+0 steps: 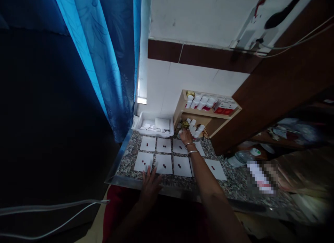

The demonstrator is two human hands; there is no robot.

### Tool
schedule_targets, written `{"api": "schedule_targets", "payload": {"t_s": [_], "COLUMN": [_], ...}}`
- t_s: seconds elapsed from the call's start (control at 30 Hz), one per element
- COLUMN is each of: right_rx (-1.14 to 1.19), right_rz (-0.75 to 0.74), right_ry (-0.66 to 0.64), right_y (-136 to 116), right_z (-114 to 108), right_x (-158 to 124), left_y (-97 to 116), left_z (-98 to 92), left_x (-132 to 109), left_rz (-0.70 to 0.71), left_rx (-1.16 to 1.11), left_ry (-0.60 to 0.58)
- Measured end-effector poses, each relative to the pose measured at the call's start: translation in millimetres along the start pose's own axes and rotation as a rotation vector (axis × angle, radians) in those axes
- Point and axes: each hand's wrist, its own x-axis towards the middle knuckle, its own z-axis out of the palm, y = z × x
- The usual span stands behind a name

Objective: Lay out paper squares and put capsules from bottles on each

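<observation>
My left hand [150,183] is open, fingers spread, at the front edge of the counter. Its fingertips lie by the lower edge of a white paper square [144,160] that bears a few dark red pills [143,162]. Stretched forward, my right hand [185,135] is at the lower shelf of a small wooden rack [180,105]. Its fingers look closed beside a yellow-and-black box [185,124] and several white bottles [199,130]; what they hold is too small and dark to make out. My right forearm covers part of the paper squares, which stand in two rows with red pills on those in view.
A white plastic tray [138,131] with folded papers stands at the back left. White bottles [203,102] and red-and-white boxes [224,108] fill the rack's upper shelf. A clear bottle [238,158] lies to the right. A blue curtain [104,62] hangs at the left.
</observation>
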Motion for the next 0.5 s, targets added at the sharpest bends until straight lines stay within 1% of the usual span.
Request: {"api": "schedule_targets", "payload": {"t_s": [0.1,0.17,0.23,0.27,0.33,0.4,0.43,0.47,0.5], "right_rx": [0.01,0.04,0.084,0.112,0.186,0.292,0.35,0.402,0.435], "right_rz": [0.033,0.045,0.032,0.015,-0.021,-0.004,0.003,0.0,-0.019], "right_ry": [0.004,0.039,0.131,0.207,0.401,0.567,0.602,0.592,0.531], "right_y": [-7,-10,-11,-10,-7,-4,-3,-4,-5], "right_z": [5,2,-9,-17,-35,-49,-53,-54,-53], "right_x": [-5,-12,-24,-33,-58,-92,-112,-132,-151], "left_y": [-6,-8,-7,-6,-1,6,10,15,19], "left_z": [1.5,1.9,0.8,-0.5,-4.2,-8.7,-10.8,-12.6,-14.1], "left_x": [1,2,4,6,12,19,23,27,31], "left_rz": [0.041,0.058,0.057,0.054,0.034,0.001,-0.011,-0.016,-0.01], "left_rx": [0.006,0.01,0.011,0.008,-0.008,-0.031,-0.04,-0.043,-0.04], "left_ry": [0.011,0.032,0.044,0.054,0.086,0.124,0.134,0.139,0.136]}}
